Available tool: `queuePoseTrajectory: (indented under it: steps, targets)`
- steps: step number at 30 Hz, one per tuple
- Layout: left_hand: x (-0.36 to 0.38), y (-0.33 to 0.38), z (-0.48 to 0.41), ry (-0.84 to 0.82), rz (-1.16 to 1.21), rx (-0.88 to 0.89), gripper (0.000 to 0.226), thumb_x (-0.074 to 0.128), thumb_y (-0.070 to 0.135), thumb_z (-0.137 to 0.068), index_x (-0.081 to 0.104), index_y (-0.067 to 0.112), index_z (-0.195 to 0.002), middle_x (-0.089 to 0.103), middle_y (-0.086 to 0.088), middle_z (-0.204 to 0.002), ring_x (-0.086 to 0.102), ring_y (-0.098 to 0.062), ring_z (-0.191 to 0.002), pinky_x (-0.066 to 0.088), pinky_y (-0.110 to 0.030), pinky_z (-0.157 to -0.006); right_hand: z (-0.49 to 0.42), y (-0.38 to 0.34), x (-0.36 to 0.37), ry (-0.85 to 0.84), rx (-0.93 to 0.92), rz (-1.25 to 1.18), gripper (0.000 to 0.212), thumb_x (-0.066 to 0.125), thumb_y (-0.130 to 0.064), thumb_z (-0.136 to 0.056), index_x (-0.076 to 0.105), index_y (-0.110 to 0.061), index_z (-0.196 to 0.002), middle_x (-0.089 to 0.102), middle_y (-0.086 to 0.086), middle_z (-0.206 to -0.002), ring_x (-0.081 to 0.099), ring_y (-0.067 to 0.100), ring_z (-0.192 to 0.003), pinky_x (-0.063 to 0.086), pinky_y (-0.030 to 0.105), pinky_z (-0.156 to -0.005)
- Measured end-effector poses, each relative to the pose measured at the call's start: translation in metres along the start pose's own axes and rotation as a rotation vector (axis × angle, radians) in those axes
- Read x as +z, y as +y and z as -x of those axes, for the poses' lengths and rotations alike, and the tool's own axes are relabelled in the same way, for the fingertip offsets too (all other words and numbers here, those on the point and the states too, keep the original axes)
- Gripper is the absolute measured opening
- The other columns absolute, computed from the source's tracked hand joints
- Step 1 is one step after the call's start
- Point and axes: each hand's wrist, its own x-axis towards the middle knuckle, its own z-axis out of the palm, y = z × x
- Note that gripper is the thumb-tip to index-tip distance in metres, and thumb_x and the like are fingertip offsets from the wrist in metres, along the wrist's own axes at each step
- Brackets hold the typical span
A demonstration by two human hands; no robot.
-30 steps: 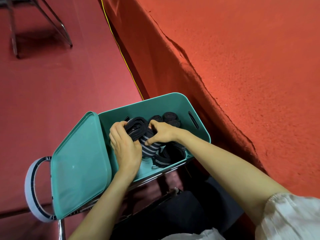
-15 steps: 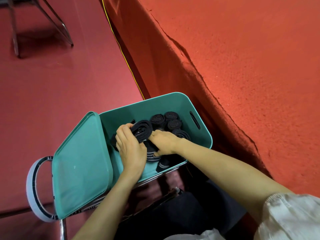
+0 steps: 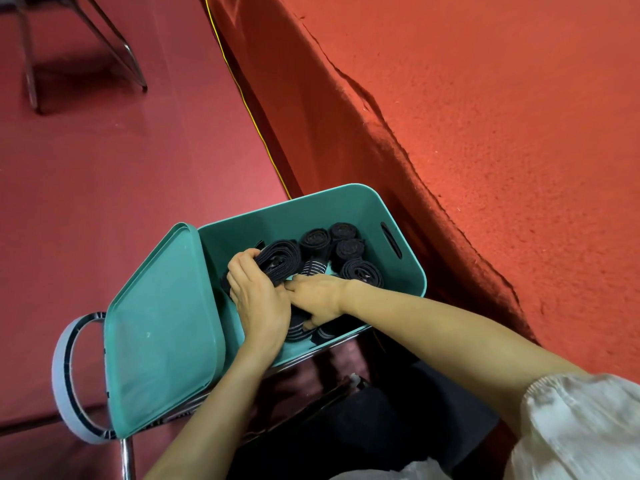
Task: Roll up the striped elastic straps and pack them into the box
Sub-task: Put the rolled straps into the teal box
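Box in teal plastic stands open, its lid leaning at the box's left side; left hand, inside the box, clasps a big rolled strap; right hand lies curled on loose striped straps by the box's near wall, but I cannot tell if it grasps them; four smaller rolls sit in the box's far right part.

- Red floor fills the left side;
- Metal chair legs stand on it at top left;
- Creased red cloth covers the surface on the right;
- 1 thin yellow cord runs along the cloth's foot;
- 1 chrome leg shows at bottom left.
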Motion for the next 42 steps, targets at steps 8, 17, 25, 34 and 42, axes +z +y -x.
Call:
queuePoseTrajectory:
  steps: [8, 17, 25, 34, 42]
  targets:
    - [0.001, 0.001, -0.002, -0.007, -0.002, -0.010, 0.056, 0.058, -0.011, -0.069, 0.041, 0.007, -0.119, 0.040, -0.012, -0.121, 0.038, -0.029, -0.115, 0.038, -0.044, -0.095, -0.011, 0.005, 0.008, -0.028, -0.060, 0.068, 0.085, 0.076, -0.035, -0.075, 0.034, -0.003, -0.141, 0.036, 0.015, -0.146, 0.039, 0.031, -0.130, 0.031, 0.034, -0.109]
    - [0.006, -0.003, -0.005, -0.052, -0.139, -0.072, 0.057, 0.054, -0.011, -0.072, 0.039, 0.007, -0.123, 0.039, -0.013, -0.124, 0.037, -0.030, -0.117, 0.036, -0.043, -0.095, -0.034, -0.001, 0.011, -0.121, -0.089, -0.020, 0.097, 0.083, -0.052, -0.059, 0.044, -0.012, -0.139, 0.044, 0.010, -0.143, 0.045, 0.027, -0.127, 0.040, 0.035, -0.103]
    - [0.009, -0.007, -0.004, -0.093, -0.161, -0.112, 0.056, 0.054, -0.011, -0.071, 0.039, 0.004, -0.123, 0.037, -0.015, -0.125, 0.036, -0.033, -0.116, 0.034, -0.044, -0.093, 0.000, 0.046, -0.011, 0.026, 0.092, -0.357, 0.027, 0.061, -0.017, -0.087, 0.064, -0.010, -0.114, 0.063, 0.009, -0.115, 0.058, 0.028, -0.106, 0.045, 0.036, -0.092]
    - [0.011, -0.009, -0.006, -0.092, -0.159, -0.128, 0.059, 0.054, -0.012, -0.069, 0.039, 0.005, -0.123, 0.037, -0.014, -0.125, 0.036, -0.031, -0.117, 0.035, -0.042, -0.094, -0.032, 0.055, 0.001, -0.156, -0.066, 0.178, 0.052, 0.053, -0.013, -0.093, 0.041, -0.027, -0.142, 0.041, -0.001, -0.145, 0.048, 0.026, -0.122, 0.044, 0.035, -0.078]
    - [0.013, -0.009, -0.006, -0.097, -0.150, -0.113, 0.058, 0.053, -0.014, -0.068, 0.041, 0.005, -0.121, 0.039, -0.015, -0.123, 0.037, -0.032, -0.115, 0.035, -0.042, -0.094, -0.032, 0.045, 0.007, -0.099, -0.087, 0.309, 0.041, 0.044, -0.014, -0.095, 0.043, -0.017, -0.136, 0.048, 0.006, -0.135, 0.050, 0.027, -0.118, 0.047, 0.037, -0.075]
